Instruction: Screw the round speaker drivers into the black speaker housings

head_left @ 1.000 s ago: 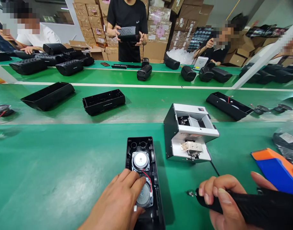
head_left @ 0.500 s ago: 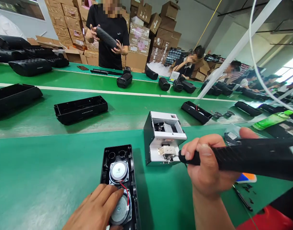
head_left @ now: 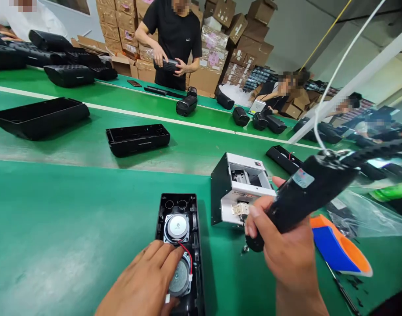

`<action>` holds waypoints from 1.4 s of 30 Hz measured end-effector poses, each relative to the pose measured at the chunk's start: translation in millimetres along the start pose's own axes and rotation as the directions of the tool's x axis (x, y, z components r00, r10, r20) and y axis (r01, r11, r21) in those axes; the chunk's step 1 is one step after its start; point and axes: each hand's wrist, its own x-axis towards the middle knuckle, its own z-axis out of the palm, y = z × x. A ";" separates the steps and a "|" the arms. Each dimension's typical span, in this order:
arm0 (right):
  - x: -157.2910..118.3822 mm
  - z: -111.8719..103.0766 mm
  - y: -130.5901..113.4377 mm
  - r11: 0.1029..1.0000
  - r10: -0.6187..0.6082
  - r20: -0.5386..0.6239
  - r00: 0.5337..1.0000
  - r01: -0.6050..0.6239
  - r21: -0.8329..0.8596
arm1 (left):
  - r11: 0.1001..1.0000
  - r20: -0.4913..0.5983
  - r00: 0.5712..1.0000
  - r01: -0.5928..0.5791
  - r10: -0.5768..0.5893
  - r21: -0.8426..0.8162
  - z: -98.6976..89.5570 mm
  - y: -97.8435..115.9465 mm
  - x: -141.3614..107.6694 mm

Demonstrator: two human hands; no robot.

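My left hand [head_left: 140, 278] lies over the lower speaker [head_left: 182, 278], its fingers bent across the speaker's edge; I can't tell whether they grip anything underneath. That speaker sits in the open black shell [head_left: 200, 267] on the tabletop [head_left: 72, 219], with the upper speaker [head_left: 177, 225] just past it at twelve o'clock and a red wire [head_left: 190, 257] curving between them. My right hand [head_left: 286, 252] has its fingers wrapped round a power screwdriver [head_left: 296, 193], whose shiny tip [head_left: 245, 249] points down, well apart from the shell, at about two o'clock from the lower speaker. The grey-and-black machine [head_left: 219, 188] stands at one o'clock, partly behind my right fingers. I judge that I'm steadying the speaker with the driver at the ready. Using it on the speaker would call for swinging the tip towards eight o'clock, setting it upright and leaving the wire free.
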 end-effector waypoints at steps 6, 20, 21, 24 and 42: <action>-15.0 25.5 -32.4 0.971 0.004 -0.052 0.999 0.008 0.238 | 1.000 0.031 0.999 -0.023 0.024 -0.016 -8.1 9.6 3.9; -38.6 68.7 -16.9 0.931 -0.049 0.121 0.991 0.002 0.365 | 0.997 0.023 0.997 -0.071 0.071 0.021 -11.0 18.6 5.5; -39.9 69.3 -14.8 0.931 -0.043 0.137 0.990 -0.010 0.365 | 0.997 0.011 0.997 -0.072 0.071 0.025 -10.6 18.3 5.4; -43.4 71.5 -8.6 0.929 -0.032 0.154 0.988 -0.027 0.368 | 0.997 0.016 0.997 -0.070 0.070 0.026 -10.5 17.0 6.0; -45.2 57.5 21.0 0.923 -0.092 0.402 0.911 -0.073 0.378 | 0.995 -0.093 0.991 -0.099 0.100 0.010 -0.7 13.1 -0.5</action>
